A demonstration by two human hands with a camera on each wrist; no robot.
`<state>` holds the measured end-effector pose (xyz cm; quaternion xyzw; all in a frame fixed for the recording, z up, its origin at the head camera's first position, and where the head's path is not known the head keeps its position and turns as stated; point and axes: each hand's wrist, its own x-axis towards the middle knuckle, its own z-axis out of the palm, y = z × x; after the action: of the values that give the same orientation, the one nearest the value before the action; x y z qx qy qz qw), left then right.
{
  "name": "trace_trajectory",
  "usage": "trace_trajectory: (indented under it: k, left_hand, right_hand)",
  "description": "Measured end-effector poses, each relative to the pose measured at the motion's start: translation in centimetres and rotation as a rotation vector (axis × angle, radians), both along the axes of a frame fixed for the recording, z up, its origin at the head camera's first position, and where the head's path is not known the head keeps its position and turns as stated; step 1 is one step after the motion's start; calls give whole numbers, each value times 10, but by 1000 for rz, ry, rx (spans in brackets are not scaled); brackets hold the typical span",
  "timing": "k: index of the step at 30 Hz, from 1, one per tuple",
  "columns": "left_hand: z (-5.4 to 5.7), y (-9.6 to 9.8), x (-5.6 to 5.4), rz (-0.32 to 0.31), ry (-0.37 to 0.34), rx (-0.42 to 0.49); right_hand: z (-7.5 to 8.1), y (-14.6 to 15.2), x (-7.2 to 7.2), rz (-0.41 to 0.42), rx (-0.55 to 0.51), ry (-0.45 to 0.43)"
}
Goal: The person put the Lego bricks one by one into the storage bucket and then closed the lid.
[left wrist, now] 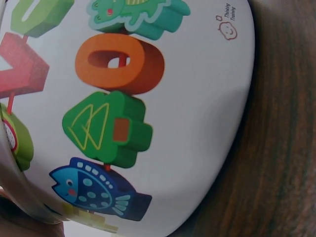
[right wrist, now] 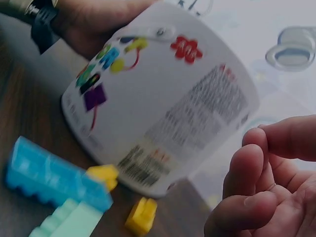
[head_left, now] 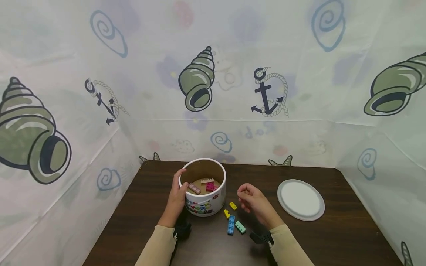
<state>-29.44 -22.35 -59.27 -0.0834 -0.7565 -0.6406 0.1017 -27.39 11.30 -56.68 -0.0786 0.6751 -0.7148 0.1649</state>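
- White tub [head_left: 216, 207]: cut off by the top and left edges, left wrist view; part of its floor hidden by its own near wall.
- Pink bricks [head_left: 210, 186], inside tub: partly concealed by the near rim; exact count cannot be told.
- Left hand [head_left: 176, 199]: a dark, blurred portion only, lower left corner, left wrist view.
- Right hand [head_left: 253, 202]: cut off by the right and bottom edges, right wrist view.
- Text panel [right wrist: 197, 111], on tub: blurred, illegible.
- Yellow brick [right wrist: 104, 174]: partly behind blue brick [right wrist: 54, 173].
- Mint brick [right wrist: 69, 220]: cut off by bottom edge.
- Sleeves [head_left: 158, 245]: cut off by bottom edge, head view.
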Motion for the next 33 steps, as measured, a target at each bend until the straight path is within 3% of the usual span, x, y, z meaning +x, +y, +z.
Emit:
trace_trajectory:
  k: [7,13,18,24,33]
  left_hand:
    - [-1,1,0,-3,-1,0]
    - [-3,2,-1,0,-1,-5]
    - [-1,1,0,0,-6,-1]
    - [4,-2,-2,22,-2,11]
    - [2,0,-1,6,-21,-16]
  right_hand:
    - [-29,17,10,-21,-40,-72]
    - [-49,28,24,6,-16,-81]
    - [-57,32,34,63,128,21]
    - [-57,29,33,126,297,202]
    - [-59,33,36,203,423,310]
